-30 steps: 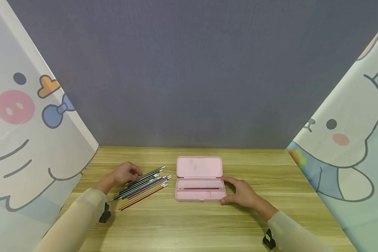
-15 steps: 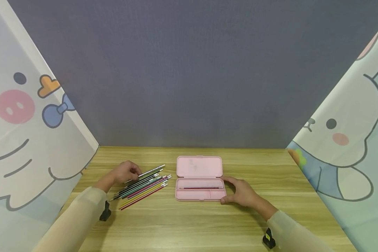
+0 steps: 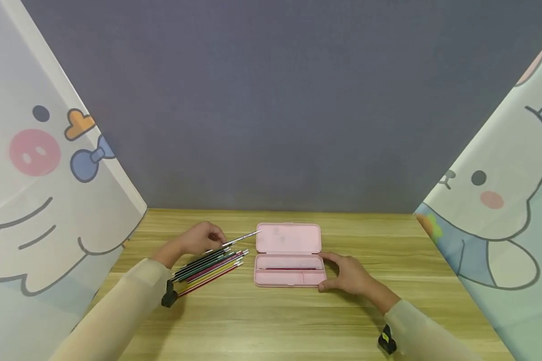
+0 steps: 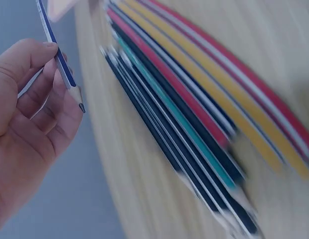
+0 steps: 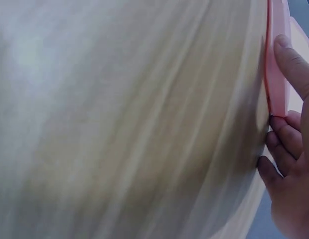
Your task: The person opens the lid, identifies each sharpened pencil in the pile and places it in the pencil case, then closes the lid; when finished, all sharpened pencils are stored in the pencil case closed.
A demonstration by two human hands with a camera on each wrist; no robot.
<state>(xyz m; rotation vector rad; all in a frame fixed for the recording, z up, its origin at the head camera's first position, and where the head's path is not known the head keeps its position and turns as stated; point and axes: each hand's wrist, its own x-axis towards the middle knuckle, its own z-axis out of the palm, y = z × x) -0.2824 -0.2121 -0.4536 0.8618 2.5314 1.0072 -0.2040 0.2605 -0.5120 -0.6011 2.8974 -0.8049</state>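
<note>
Pinching a blue-and-white pencil (image 3: 242, 238) between thumb and fingers, the left hand (image 3: 202, 237) is beside the pencil pile (image 3: 208, 267). Rightward lies the open pink case (image 3: 291, 241), its right end gripped by the right hand (image 3: 350, 275), thumb and fingers spread.

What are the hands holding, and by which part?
The left hand pinches a blue-and-white pencil toward its sharpened end; the right hand grips the pink case at its right end.
</note>
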